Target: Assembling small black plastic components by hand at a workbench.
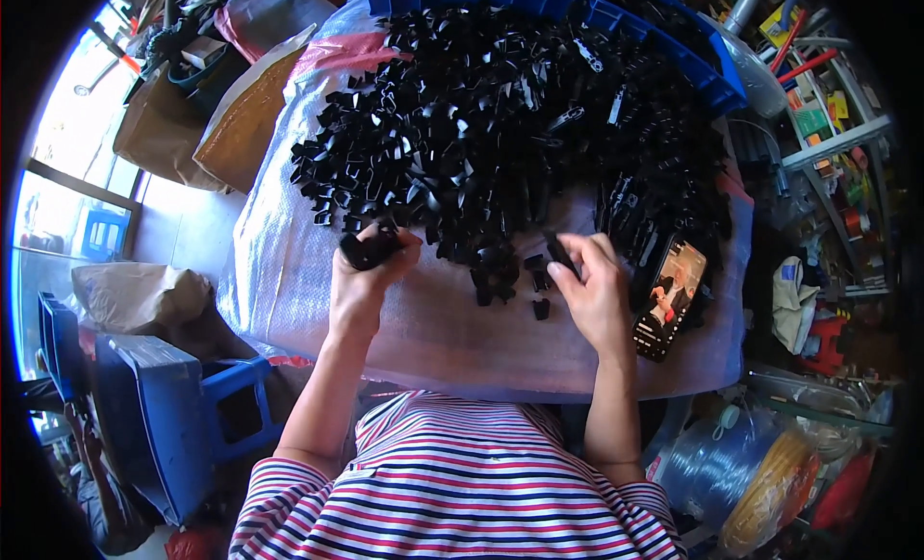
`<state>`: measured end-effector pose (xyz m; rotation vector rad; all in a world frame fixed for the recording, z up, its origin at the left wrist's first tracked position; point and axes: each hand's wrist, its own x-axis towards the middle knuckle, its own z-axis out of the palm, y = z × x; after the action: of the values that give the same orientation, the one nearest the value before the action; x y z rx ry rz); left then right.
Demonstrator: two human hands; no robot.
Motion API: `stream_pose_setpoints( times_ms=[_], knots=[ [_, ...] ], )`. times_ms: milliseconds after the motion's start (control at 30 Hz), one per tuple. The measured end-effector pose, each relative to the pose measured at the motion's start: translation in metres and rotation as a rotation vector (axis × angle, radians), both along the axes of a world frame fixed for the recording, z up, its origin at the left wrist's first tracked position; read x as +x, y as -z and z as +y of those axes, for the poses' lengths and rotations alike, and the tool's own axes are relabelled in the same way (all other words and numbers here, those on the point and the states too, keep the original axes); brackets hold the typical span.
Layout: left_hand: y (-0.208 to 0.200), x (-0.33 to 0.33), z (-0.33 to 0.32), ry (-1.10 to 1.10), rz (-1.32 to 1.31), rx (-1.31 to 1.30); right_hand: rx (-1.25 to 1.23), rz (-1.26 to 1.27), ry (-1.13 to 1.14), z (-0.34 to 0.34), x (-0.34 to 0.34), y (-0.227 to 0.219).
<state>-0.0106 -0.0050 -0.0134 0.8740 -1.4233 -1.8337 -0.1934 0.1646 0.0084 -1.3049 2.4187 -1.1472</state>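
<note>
My left hand (358, 276) is closed round a black plastic part (372, 250), just at the near left edge of a heap of small black plastic parts (452, 127). To the right, my right hand (599, 281) pinches a small dark piece (560, 255) between thumb and fingers. Between the hands, a few loose black pieces (541, 310) lie apart from the heap on the white woven sheet (452, 339). What exact kind of parts these are, I cannot make out.
A phone (670, 298) with a lit screen lies right of my right hand. Blue crates (664, 45) stand behind the heap. Left are sacks (250, 108) and a blue plastic stool (236, 406); right, loaded shelves (837, 141) and coiled clear tubing (722, 464). Another person (106, 493) shows at lower left.
</note>
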Motion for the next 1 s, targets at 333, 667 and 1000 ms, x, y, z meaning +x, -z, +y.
stream_pose_setpoints(
  times_ms=[333, 667, 1000],
  knots=[
    [0.011, -0.021, 0.010, 0.052, -0.612, -1.157, -0.069, -0.315, -0.146, 0.016, 0.030, 0.001],
    [-0.019, -0.019, 0.057, 0.169, 0.070, 0.171, -0.412, -0.016, -0.256, -0.013, 0.055, 0.003],
    [-0.009, -0.021, 0.050, 0.296, 0.038, 0.393, -0.403, 0.035, -0.266, -0.005, 0.052, 0.007]
  ],
)
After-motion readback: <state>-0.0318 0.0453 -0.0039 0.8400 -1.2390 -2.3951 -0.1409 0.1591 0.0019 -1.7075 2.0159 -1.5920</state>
